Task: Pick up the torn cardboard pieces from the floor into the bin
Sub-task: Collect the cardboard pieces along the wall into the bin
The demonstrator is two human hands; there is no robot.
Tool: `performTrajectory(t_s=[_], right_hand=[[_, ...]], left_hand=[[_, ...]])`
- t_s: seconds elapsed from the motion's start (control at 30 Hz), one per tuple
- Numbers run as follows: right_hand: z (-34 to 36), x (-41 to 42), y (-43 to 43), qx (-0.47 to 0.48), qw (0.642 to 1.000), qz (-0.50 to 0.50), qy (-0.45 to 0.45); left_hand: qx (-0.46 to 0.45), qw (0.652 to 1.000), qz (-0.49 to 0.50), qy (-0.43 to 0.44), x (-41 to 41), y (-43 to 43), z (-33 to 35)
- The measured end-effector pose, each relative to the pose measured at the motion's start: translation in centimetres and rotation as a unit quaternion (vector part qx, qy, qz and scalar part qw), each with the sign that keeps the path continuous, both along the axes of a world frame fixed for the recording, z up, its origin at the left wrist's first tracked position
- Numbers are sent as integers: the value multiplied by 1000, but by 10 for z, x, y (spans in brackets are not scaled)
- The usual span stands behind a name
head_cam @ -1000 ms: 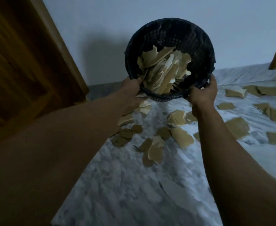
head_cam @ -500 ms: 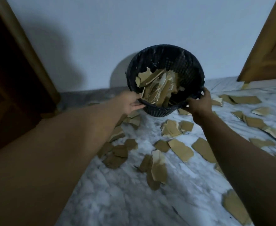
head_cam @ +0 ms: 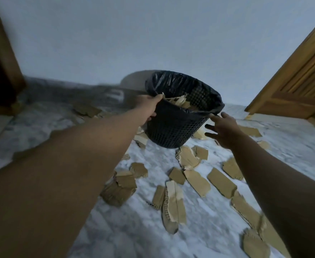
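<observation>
Because only the left hand clamps the tilted bin at 9 o'clock, with the right hand spread apart at 3, cardboard may spill.

Count: 1 bin, black mesh w/ liner. 2 hands: left hand, right hand. Cardboard pieces on floor: approx 20 visible, some overlapping so no exact no. More in bin, can't count. 2 wooden doors, far left + far right.
</observation>
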State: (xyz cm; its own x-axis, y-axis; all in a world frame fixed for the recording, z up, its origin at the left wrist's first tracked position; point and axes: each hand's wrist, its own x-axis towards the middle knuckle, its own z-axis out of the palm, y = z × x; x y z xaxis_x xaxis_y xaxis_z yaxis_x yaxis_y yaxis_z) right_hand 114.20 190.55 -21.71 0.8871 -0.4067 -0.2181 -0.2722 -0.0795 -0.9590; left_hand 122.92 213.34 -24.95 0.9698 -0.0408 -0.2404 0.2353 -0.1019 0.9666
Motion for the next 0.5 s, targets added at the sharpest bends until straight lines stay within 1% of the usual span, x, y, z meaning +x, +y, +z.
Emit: performTrajectory(t_s=[0.1,0.17,0.23,0.27,0.3,0.37,0.4,0.43,0.47,0.5], right_hand=[[6,2,24,-28,1000,-3,9],[6,-6,37,-31,999,-11,8],[0,-19,42,-43,999,-11,22],[-6,-28,43,-59,997,-10,43],[-16,-37,43,-79,995,-5,67],[-41,-59,44,-136,981,39,134],[-56,-73,46,-167,968,70,173],[-73,-87,48,-199,951,108,213],[-91,-101,49,-240,927,146,248],[-109,-113,50,-282,902,173,276]], left_hand=[[24,999,-4,-23,4,12,3],[67,997,-20,-26,0,19,2],[158,984,-72,-29,-13,25,-5],[232,963,-132,-40,-21,29,-12],[322,921,-214,-55,-30,34,-19],[481,795,-367,-50,-48,45,-31],[527,738,-420,-29,-54,50,-35],[553,701,-450,-8,-58,54,-40],[570,679,-462,-1,-60,58,-45],[585,667,-461,-6,-61,61,-49]])
